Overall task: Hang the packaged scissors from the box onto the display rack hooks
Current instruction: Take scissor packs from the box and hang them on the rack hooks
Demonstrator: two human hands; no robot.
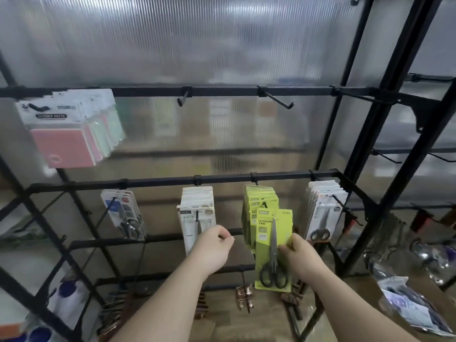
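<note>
Green scissors pack (272, 248): lime-green card, "SCISSORS" printed near top, black-handled scissors on front, blades up, handles down. Pack upright, slightly tilted, right edge pinched by right hand (299, 255). Sits in front of green stack (256, 201), overlapping its lower part. Stack: many matching lime packs hanging on hook (264, 205) off lower rack bar (160, 180). White scissors packs (320, 211) hang on next hook to right. Upper hooks (280, 101) black, angled forward.

scissors pack (265, 255) before hung stack (259, 198) | sticky notes (66, 134) upper left, top rail
</note>
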